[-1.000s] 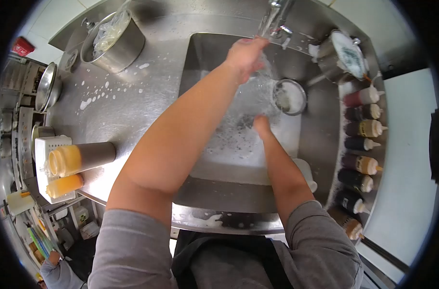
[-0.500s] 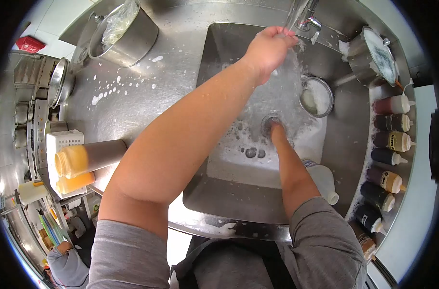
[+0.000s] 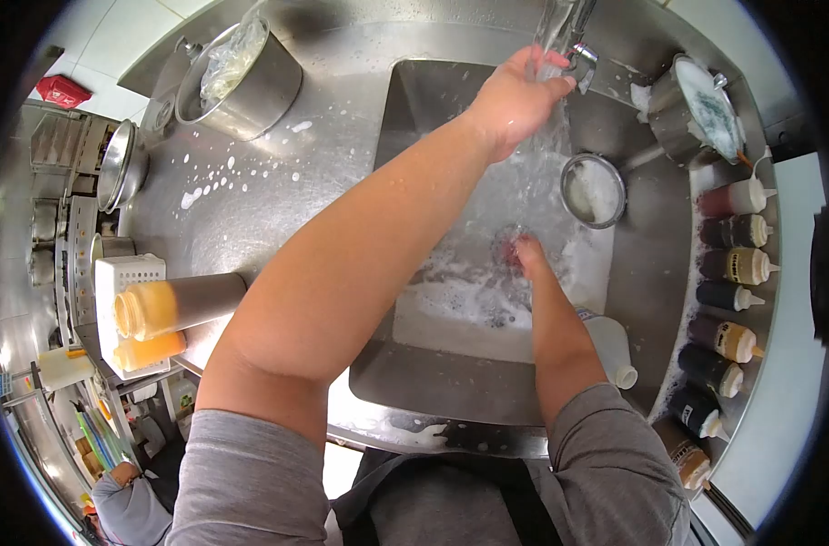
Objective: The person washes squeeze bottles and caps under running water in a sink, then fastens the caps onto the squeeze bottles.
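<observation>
At the top of the sink (image 3: pixel 442 371), my left hand (image 3: pixel 515 105) is closed around a clear bottle (image 3: pixel 549 35) beside the metal tap (image 3: pixel 582 62). Water runs down below that hand into the basin. Lower down, my right hand (image 3: pixel 525 253) reaches into the foamy water (image 3: pixel 469 300). Its fingers curl around a greyish, round, see-through thing that water and splashes partly hide. Close by, a round metal bowl or strainer (image 3: pixel 594 191) with suds in it sits to the right. A whitish plastic jug (image 3: pixel 608 348) lies beside my right forearm.
Several squeeze bottles (image 3: pixel 735 266) line the right ledge, below a soapy pot (image 3: pixel 697 109). Left on the steel counter are a large pot (image 3: pixel 260 91) with a plastic bag and a yellow-topped bottle (image 3: pixel 178 305) on a white basket (image 3: pixel 128 273). A person's sleeve (image 3: pixel 128 510) shows lower left.
My left hand has shifted slightly right and down beside the tap, still around the clear bottle. My right hand has turned, showing more of its fingers, and the foam around it has spread.
</observation>
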Tool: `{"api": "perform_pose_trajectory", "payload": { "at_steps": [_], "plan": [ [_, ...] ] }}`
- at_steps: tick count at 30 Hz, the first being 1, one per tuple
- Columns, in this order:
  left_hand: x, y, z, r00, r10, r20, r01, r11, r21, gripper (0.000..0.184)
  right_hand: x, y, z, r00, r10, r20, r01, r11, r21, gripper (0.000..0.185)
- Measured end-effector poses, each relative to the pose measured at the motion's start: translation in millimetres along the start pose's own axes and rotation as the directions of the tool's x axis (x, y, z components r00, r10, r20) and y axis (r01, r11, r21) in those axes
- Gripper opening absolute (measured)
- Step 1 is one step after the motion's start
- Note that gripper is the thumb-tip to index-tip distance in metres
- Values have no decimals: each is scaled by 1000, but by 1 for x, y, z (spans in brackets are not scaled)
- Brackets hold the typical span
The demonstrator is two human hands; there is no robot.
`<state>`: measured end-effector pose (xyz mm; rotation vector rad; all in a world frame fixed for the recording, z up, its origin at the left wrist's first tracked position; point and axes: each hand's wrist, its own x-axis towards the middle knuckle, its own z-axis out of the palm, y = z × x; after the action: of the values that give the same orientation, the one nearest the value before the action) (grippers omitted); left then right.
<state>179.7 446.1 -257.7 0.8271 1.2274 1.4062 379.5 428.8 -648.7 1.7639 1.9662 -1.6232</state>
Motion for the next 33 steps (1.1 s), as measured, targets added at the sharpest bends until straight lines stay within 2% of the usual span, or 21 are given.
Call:
{"api": "perform_pose_trajectory", "payload": {
  "at_steps": [1, 3, 4, 5, 6, 7, 8, 9, 12, 13, 15, 17, 19, 21, 23, 25, 26, 27, 29, 31, 33],
  "plan": [
    [-2, 7, 1, 995, 53, 83, -58, 996, 62, 27, -3, 5, -3, 999, 38, -30, -33, 986, 161, 33],
    [-2, 13, 1, 999, -37, 28, 37, 999, -5, 29, -30, 28, 33, 968, -199, -151, 126, 911, -394, 34],
    [-2, 15, -1, 990, -141, -23, 139, 987, -75, 31, -36, 30, 45, 889, -442, -123, 152, 536, -830, 36],
    [-2, 16, -4, 992, -127, -23, 125, 990, -73, 31, -30, 12, 42, 882, -453, -127, 153, 531, -833, 36],
    [-3, 16, -7, 973, -231, -19, 230, 972, -44, 35, -21, -7, 36, 963, -250, 100, 248, 683, -687, 37],
    [-3, 14, -9, 943, -331, -13, 331, 943, -13, 39, -14, -30, 26, 931, -76, 356, 260, 823, -505, 38],
    [-3, 10, -12, 948, -318, 0, 318, 948, -11, 39, -21, -64, 4, 918, 4, 396, 9, 999, -32, 41],
    [-3, 3, -17, 958, -288, 3, 288, 957, -46, 38, -42, -111, -27, 884, 40, 466, -269, 858, 437, 43],
    [-12, -14, -30, 985, -171, -35, 163, 973, -165, 37, -87, -229, -91, 953, -234, 194, -34, 551, 834, 29],
    [-16, -20, -34, 991, -101, -92, 76, 968, -240, 36, -96, -257, -103, 939, -330, 101, 48, 415, 908, 26],
    [-19, -36, -46, 975, -118, -187, 47, 937, -345, 36, -119, -307, -120, 840, -490, -235, 535, 669, 515, 26],
    [-21, -49, -51, 950, -151, -273, 14, 895, -446, 37, -123, -339, -123, 781, -576, -241, 618, 658, 430, 28],
    [-20, -59, -51, 933, -357, -50, 254, 749, -612, 32, -141, -357, -142, 719, -655, -234, 691, 637, 340, 31],
    [-15, -45, -29, 933, -354, -61, 270, 803, -531, 34, -173, -381, -166, 774, -633, -32, 633, 769, 94, 31],
    [-10, -20, -9, 922, -386, -17, 310, 767, -562, 36, -173, -377, -168, 748, -658, -87, 658, 717, 229, 28],
    [-2, -6, 4, 931, -359, -66, 257, 774, -579, 36, -172, -370, -163, 818, -502, -280, 412, 172, 895, 25],
    [9, -12, 1, 965, -245, -91, 146, 794, -590, 35, -164, -369, -160, 915, -369, -164, 133, -108, 985, 23],
    [18, -19, -3, 984, -130, -120, 33, 803, -595, 35, -157, -368, -157, 916, -371, -156, 125, -106, 987, 23],
    [17, -25, -7, 970, -151, -191, 6, 798, -602, 38, -166, -377, -152, 804, -592, -56, 255, 259, 932, 22],
    [12, -30, -6, 855, -418, -307, 113, 728, -676, 37, -177, -387, -152, 838, -535, -107, 368, 409, 835, 22],
    [31, -40, -8, 892, -366, -266, 153, 798, -582, 35, -184, -392, -157, 711, -406, -575, 700, 484, 524, 24]
  ]
}}
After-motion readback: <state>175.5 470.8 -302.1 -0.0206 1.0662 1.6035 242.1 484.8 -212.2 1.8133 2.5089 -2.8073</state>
